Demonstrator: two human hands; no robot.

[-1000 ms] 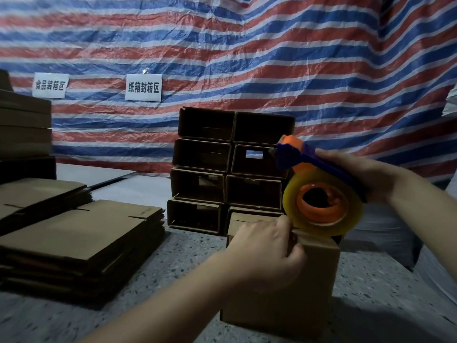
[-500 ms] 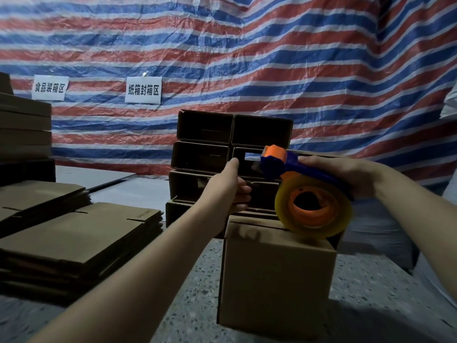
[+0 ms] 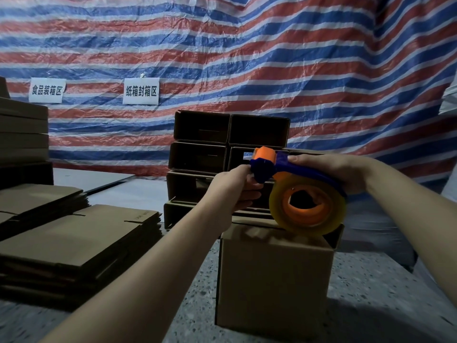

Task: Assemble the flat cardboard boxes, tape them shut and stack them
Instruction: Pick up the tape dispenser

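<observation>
While the right hand (image 3: pixel 346 173) wraps its fingers round the blue handle of the tape dispenser (image 3: pixel 294 186), the left hand (image 3: pixel 235 188) is curled at the dispenser's front end, just under the orange cap; whether it pinches the tape end or the blue nose cannot be told, since the fingertips are hidden behind the tool. The clear tape roll (image 3: pixel 308 206) on its orange hub sits with its lower rim touching the top far edge of the assembled box (image 3: pixel 272 280), which stands upright on the speckled surface (image 3: pixel 371 305) at about 6 o'clock from the picture's middle, directly under the dispenser. A flap at the box's right far corner stands up beside the roll.

Behind the box, toward 12 o'clock, the stack of finished boxes (image 3: pixel 202 144) lies in two columns several rows high, the open ends facing the camera. At 9 o'clock, well apart from the box, a pile of flat cardboard blanks (image 3: pixel 81 238) rests on the surface, with a second flat pile (image 3: pixel 32 199) just behind it and taller cardboard bundles (image 3: pixel 22 129) at the far left edge. A blue, red and white striped tarp (image 3: pixel 247 45) hangs across the whole background, carrying two white paper signs (image 3: pixel 141 91) with printed characters at about 10 o'clock. Both forearms are bare.
</observation>
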